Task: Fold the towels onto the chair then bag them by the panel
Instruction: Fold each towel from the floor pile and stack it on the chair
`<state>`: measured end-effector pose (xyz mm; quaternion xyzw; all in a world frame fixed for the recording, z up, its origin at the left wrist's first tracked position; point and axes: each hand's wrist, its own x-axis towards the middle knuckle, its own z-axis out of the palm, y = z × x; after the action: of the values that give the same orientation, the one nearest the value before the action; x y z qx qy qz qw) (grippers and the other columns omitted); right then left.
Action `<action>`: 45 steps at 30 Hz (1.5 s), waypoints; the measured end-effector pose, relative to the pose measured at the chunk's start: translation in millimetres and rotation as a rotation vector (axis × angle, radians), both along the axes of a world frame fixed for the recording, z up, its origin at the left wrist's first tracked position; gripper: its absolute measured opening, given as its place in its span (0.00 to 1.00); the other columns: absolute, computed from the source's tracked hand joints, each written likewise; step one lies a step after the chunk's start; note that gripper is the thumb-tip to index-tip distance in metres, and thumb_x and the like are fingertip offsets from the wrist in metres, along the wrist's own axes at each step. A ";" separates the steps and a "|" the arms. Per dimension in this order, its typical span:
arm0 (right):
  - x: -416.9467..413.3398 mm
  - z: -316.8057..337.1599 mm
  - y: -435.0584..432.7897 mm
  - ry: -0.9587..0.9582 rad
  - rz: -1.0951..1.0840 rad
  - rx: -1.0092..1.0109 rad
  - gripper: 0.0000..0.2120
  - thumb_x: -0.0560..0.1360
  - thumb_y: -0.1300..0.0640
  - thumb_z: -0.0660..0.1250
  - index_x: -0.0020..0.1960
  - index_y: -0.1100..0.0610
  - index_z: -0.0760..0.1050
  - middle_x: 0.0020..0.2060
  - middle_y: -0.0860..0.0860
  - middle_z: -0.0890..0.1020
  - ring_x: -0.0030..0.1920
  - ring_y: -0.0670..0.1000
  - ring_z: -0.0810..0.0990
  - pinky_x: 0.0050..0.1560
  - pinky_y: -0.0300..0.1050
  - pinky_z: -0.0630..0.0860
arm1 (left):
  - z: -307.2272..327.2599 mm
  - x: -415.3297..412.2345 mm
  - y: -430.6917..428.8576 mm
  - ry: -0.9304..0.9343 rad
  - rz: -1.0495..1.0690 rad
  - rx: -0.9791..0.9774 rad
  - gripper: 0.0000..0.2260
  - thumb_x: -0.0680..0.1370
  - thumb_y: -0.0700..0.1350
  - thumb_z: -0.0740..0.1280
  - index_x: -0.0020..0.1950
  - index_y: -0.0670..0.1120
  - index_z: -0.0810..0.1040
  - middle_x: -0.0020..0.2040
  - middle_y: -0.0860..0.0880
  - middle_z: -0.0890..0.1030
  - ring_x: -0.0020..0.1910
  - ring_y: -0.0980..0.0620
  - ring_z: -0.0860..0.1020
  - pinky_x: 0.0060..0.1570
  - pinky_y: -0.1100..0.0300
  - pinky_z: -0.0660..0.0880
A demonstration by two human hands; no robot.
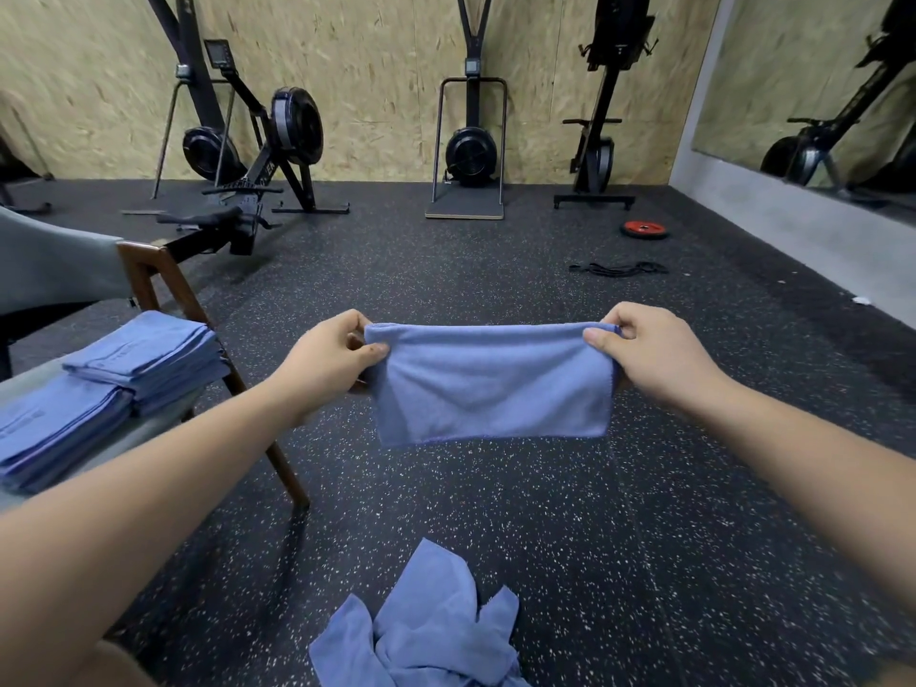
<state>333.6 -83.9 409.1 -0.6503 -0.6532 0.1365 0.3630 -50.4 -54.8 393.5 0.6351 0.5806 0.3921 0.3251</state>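
Folding is the step in hand, judged from the layout. One towel (490, 384) is held in the air over the floor (669, 488), just right of the chair (143, 272) and touching nothing else. It is already doubled over and hangs as a flat wide rectangle.

- Grip: the left top corner is pinched by the left hand (329, 359), the right top corner by the right hand (654, 354). Thumbs are on the near face and fingers are curled behind. The top edge is pulled nearly taut, with a slight sag in the middle.
- Done so far: two stacks (148, 354) of folded towels are set on the chair seat. One is at its far right corner and one nearer the front edge. They appear to touch.
- Left: a crumpled pile (426, 632) lies on the floor below the hands, so bagging is judged some way off. No bag is seen. Which panel is meant cannot be told.
- Next move, as a guess: the two corners are to be brought together for another half fold, edges matched. The towel is then to be carried left and laid square on a stack.
- Materials: the towels are blue terry, soft and limp with a stitched hem. No shape will be held unsupported, so tension should be kept until set down. The chair has a dark wood frame and a grey padded seat. The floor is black speckled rubber with a grippy look.
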 end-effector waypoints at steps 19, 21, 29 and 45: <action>-90.7 13.6 -55.8 0.410 0.312 -0.142 0.11 0.80 0.53 0.75 0.50 0.61 0.79 0.35 0.56 0.86 0.32 0.53 0.83 0.31 0.49 0.80 | 28.8 93.3 -74.5 0.117 -0.213 0.146 0.07 0.80 0.47 0.74 0.47 0.46 0.79 0.38 0.49 0.86 0.34 0.47 0.86 0.38 0.44 0.86; -93.6 15.2 -58.7 0.418 0.320 -0.151 0.13 0.81 0.51 0.75 0.51 0.61 0.79 0.37 0.57 0.87 0.34 0.54 0.86 0.34 0.54 0.84 | 29.3 94.4 -76.1 0.103 -0.205 0.151 0.06 0.81 0.47 0.73 0.47 0.47 0.80 0.38 0.49 0.86 0.33 0.47 0.86 0.38 0.43 0.86; -94.0 22.3 -65.8 0.469 0.426 -0.194 0.15 0.83 0.66 0.57 0.55 0.60 0.83 0.48 0.65 0.86 0.44 0.60 0.88 0.43 0.62 0.87 | 32.3 93.1 -80.8 0.171 -0.145 0.235 0.16 0.78 0.63 0.74 0.47 0.51 0.78 0.38 0.53 0.86 0.36 0.53 0.84 0.41 0.49 0.84; -57.0 17.3 -39.7 0.057 0.462 -0.133 0.37 0.70 0.45 0.83 0.74 0.42 0.70 0.65 0.40 0.79 0.64 0.39 0.79 0.61 0.39 0.73 | 53.7 70.7 -73.2 0.021 -0.329 0.106 0.05 0.74 0.46 0.66 0.48 0.49 0.80 0.41 0.52 0.80 0.40 0.54 0.73 0.45 0.52 0.68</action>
<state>276.6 -123.7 426.3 -0.5021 -0.7636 0.2768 0.2970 20.3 -128.0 447.1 0.7419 0.4506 0.3572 0.3449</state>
